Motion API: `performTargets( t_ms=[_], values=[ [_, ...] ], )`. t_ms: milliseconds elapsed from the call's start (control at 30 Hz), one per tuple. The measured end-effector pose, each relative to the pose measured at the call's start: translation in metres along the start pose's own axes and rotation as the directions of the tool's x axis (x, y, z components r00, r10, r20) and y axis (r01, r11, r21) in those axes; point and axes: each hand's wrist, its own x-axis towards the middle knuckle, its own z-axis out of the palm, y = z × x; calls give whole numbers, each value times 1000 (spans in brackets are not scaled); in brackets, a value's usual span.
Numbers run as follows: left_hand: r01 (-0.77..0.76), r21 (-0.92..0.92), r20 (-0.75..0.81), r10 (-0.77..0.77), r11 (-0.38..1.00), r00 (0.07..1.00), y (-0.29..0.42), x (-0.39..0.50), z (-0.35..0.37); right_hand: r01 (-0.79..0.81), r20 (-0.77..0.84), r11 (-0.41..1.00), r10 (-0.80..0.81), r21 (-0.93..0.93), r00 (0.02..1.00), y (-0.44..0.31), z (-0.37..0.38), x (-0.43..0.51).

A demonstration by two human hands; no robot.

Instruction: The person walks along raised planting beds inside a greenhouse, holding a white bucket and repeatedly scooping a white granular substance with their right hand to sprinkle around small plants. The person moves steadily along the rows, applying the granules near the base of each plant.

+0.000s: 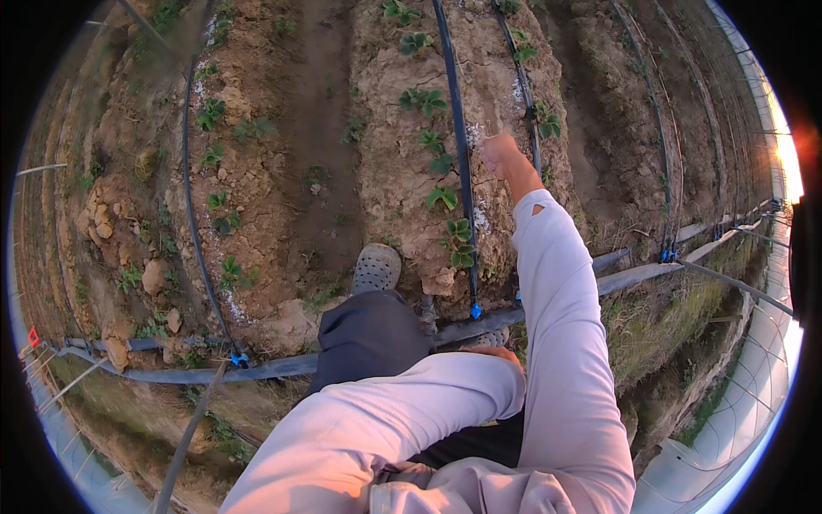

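Observation:
My right hand (501, 154) reaches out over the soil bed, between two black drip lines, with its fingers curled and blurred. I cannot tell whether anything is inside it. White granules (474, 135) lie on the soil right beside the fingers, and more form a patch (481, 218) nearer to me along the drip tape (457, 115). Left of that tape grows a row of young strawberry-like plants (443, 197). My left hand (498, 353) is bent in close to my body near my legs, mostly hidden by its sleeve; its fingers and any contents are out of sight.
A grey clog (377, 268) on my foot stands at the furrow (324, 193). A supply pipe (282, 369) with blue connectors (475, 311) crosses the bed ends. Another planted bed (257, 186) lies left. Metal poles (189, 443) slant up, and plastic greenhouse sheeting (738, 411) curves at right.

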Motion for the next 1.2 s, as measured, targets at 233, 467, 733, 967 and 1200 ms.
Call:
performTargets(
  t_ms=[233,467,733,967,1200],
  values=[
    [-70,10,-35,70,998,997,7,9,6,-72,67,996,69,57,995,36,10,-22],
    [-64,17,-20,64,998,998,-4,5,7,-125,152,906,69,404,986,11,16,-1],
    [-65,4,12,65,998,998,-13,8,3,-92,163,884,18,458,986,-74,20,74],
    [-95,5,9,95,995,995,-12,8,1,-270,234,766,159,584,959,31,-22,55],
    [-100,34,20,99,994,995,-11,8,2,-413,349,466,221,782,911,34,2,37]
  ],
)
